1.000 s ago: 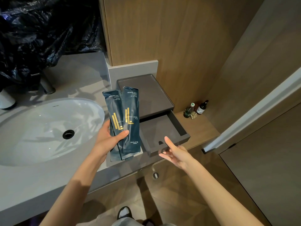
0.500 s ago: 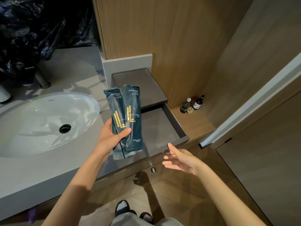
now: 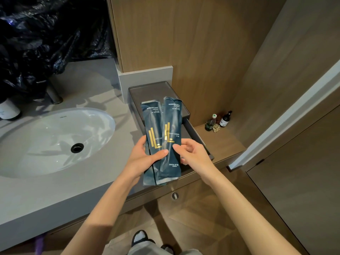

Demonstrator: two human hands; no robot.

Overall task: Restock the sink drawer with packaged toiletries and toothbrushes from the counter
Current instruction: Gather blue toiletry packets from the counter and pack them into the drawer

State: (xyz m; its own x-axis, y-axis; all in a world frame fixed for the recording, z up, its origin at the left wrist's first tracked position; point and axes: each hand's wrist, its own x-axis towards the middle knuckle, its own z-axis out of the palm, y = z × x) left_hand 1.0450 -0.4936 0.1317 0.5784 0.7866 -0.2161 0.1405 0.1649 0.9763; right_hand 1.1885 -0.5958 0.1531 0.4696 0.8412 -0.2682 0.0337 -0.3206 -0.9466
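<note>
Grey counter (image 3: 88,183), left half of frame.
Carries: inset white basin (image 3: 36,144); black plastic bag (image 3: 46,37), upper left; grey drawer box (image 3: 156,89), centre; white bottle (image 3: 9,110), left edge, label unreadable.

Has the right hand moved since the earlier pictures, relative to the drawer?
Yes. The right hand left the drawer front edge and moved left, toward the sink; it now pinches the right dental kit packet, which the left hand also holds.

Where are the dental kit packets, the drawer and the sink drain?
dental kit packets (image 3: 167,132): head view, front packet's gold logo.
drawer (image 3: 196,134): head view, right side wall.
sink drain (image 3: 77,147): head view, dark centre.
</note>
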